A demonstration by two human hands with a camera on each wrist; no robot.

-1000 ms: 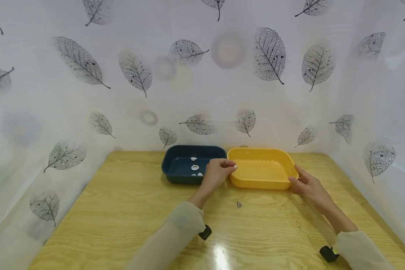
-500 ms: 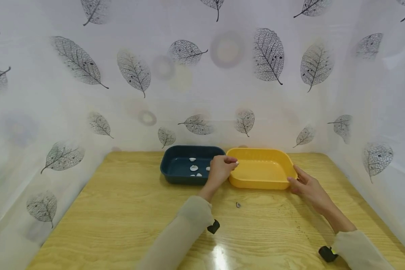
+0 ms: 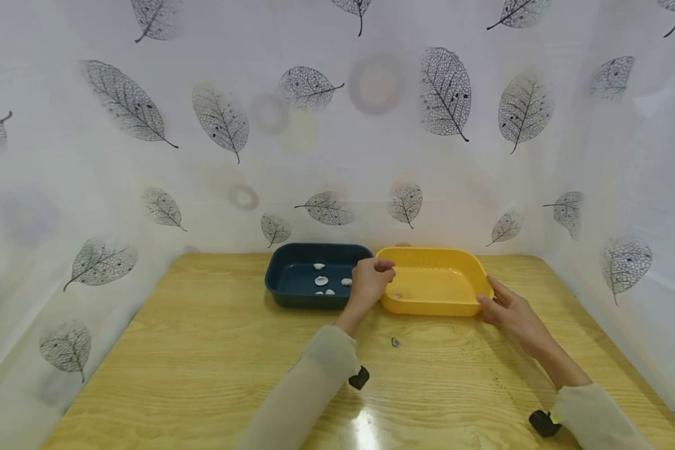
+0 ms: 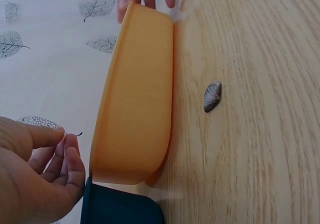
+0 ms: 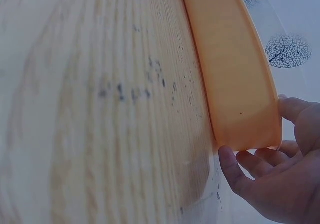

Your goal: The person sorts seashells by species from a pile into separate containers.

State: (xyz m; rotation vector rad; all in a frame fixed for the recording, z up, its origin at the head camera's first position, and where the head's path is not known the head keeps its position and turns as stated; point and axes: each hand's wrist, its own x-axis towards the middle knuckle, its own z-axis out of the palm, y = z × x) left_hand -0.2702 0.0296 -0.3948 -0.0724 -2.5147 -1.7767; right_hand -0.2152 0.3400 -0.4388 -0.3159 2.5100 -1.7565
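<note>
My left hand (image 3: pixel 369 282) hangs over the seam between the dark blue tray (image 3: pixel 275 294) and the yellow tray (image 3: pixel 427 307). In the left wrist view its thumb and fingertips (image 4: pixel 72 156) meet in a pinch, with nothing showing between them. A small pale shell (image 3: pixel 397 295) lies inside the yellow tray near its front left corner. Several white shells, among them a larger one (image 3: pixel 321 281), are spread over the blue tray's floor. My right hand (image 3: pixel 514 315) holds the yellow tray's right end, its fingers and thumb (image 5: pixel 295 109) around the corner.
A ridged grey shell (image 4: pixel 212 96) lies on the wooden table (image 3: pixel 202 369) in front of the yellow tray. The trays stand end to end near the table's back edge. Behind them hangs a white curtain (image 3: pixel 337 156) with leaf prints.
The small pale shell has left my left fingertips and now lies in the yellow tray. My left hand has shifted right, uncovering another shell in the blue tray. My right hand stays in place.
</note>
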